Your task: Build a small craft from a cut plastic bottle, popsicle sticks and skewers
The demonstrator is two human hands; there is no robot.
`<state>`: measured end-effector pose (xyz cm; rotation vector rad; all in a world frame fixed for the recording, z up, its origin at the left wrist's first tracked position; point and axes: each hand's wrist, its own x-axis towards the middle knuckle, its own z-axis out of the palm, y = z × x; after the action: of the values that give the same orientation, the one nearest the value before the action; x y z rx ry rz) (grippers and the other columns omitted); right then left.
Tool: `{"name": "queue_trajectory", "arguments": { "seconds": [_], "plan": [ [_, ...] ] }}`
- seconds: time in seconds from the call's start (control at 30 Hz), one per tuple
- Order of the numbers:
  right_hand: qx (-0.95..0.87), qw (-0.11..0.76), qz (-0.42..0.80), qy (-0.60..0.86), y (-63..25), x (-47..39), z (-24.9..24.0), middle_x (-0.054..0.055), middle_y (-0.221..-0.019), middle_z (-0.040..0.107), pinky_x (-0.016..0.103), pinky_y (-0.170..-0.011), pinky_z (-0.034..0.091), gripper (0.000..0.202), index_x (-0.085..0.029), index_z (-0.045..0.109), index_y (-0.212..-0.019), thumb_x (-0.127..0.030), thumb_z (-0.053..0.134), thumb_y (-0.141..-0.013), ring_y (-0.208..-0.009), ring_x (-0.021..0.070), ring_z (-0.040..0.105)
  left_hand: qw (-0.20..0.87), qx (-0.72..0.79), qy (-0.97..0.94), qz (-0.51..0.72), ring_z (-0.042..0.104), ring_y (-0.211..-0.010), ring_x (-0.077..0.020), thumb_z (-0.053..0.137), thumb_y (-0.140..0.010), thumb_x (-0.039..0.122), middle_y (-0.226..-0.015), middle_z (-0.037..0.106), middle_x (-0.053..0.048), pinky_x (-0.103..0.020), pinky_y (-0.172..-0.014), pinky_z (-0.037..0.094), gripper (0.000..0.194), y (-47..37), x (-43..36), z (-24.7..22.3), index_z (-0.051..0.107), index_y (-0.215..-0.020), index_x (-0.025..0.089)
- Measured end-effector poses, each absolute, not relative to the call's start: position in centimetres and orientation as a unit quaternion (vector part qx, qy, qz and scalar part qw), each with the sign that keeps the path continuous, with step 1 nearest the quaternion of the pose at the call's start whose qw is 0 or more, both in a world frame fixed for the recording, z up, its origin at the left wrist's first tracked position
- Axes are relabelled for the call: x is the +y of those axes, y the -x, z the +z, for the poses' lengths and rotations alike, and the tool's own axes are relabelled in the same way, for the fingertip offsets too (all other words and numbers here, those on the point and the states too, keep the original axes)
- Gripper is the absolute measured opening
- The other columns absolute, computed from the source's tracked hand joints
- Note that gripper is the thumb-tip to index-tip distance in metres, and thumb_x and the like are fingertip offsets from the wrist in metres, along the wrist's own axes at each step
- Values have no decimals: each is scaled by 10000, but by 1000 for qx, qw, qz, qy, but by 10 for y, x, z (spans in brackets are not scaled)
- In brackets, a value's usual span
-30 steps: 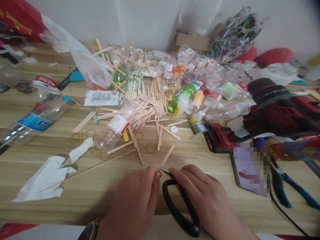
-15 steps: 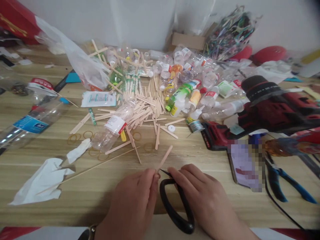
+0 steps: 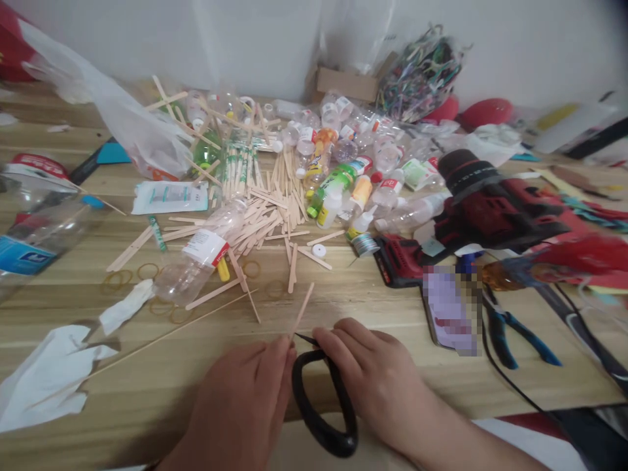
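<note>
Pinching 1 wooden stick (image 3: 303, 307) near its lower end: left hand (image 3: 245, 392), grip closed on it, free end slanting up and right beyond the fingers. Right hand (image 3: 375, 379) grips black-handled scissors (image 3: 349, 418), tip just beside the stick, over the tabletop (image 3: 196, 353). Clear bottle (image 3: 199, 255) lies farther back, leftward.

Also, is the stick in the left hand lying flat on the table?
No, the wooden stick juts up from the left hand, its lower end pinched in the fingers.
</note>
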<state>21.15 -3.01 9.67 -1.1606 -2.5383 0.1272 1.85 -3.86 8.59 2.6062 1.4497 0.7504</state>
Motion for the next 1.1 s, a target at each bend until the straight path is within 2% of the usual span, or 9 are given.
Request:
{"name": "queue_trajectory", "arguments": {
  "seconds": [0.17,0.4,0.5,0.6,0.67,0.8,0.87,1.03,1.1],
  "plan": [
    [-816,164,311,458,-209,-20,103,16,-743,660,194,-557,445,189,-165,568,-861,-132,414,-966,-633,115,615,-52,439,-872,211,633,-448,-199,268,-951,86,-545,665,-43,-298,-421,507,381,-17,-35,85,615,-812,162],
    [-917,99,52,382,-213,-6,101,70,-713,657,268,-500,366,183,-128,629,-917,-100,448,-908,-709,198,596,38,438,-881,175,713,-692,-215,385,-945,163,-843,751,-79,-319,-602,576,250,-5,-33,68,601,-1069,172],
    [-853,98,257,444,-209,-1,104,47,-720,677,235,-537,408,211,-139,633,-820,-148,461,-942,-659,149,602,23,438,-882,175,686,-638,-207,389,-960,161,-737,714,-55,-306,-561,544,211,-2,-33,64,589,-1024,176],
    [-754,79,473,448,-205,2,108,7,-610,648,189,-569,437,433,-159,574,-621,-208,383,-1007,-560,92,576,6,429,-888,166,667,-601,-204,369,-962,128,-674,678,-39,-306,-533,527,220,-4,-32,66,582,-1005,168],
    [-779,81,421,458,-204,2,108,15,-618,649,198,-549,427,379,-156,600,-666,-191,405,-989,-566,104,575,9,435,-884,174,664,-582,-202,373,-962,134,-660,675,-35,-305,-519,523,216,-5,-31,68,585,-954,175],
    [-899,79,143,407,-210,3,104,102,-758,687,262,-505,371,216,-118,665,-911,-112,450,-896,-738,204,612,67,457,-862,206,716,-691,-186,383,-952,163,-800,740,-64,-270,-606,565,223,-10,-29,74,590,-1036,166],
    [-894,79,170,407,-210,5,105,107,-759,690,264,-513,376,241,-120,673,-892,-119,432,-909,-742,204,614,64,464,-858,210,712,-685,-184,389,-941,148,-787,739,-61,-264,-614,561,225,-12,-30,75,597,-1023,170],
    [-786,30,442,431,-205,7,111,5,-555,633,185,-501,397,524,-165,591,-589,-209,310,-1029,-491,87,540,5,466,-866,182,627,-522,-185,361,-898,41,-593,644,-29,-269,-497,488,284,-19,-32,76,576,-778,183],
    [-796,41,406,446,-206,6,108,19,-611,657,196,-492,378,434,-160,606,-646,-185,361,-1003,-520,98,552,23,478,-859,182,614,-500,-179,341,-892,34,-572,629,-27,-266,-486,483,310,-22,-32,79,565,-739,185]
  ]
}}
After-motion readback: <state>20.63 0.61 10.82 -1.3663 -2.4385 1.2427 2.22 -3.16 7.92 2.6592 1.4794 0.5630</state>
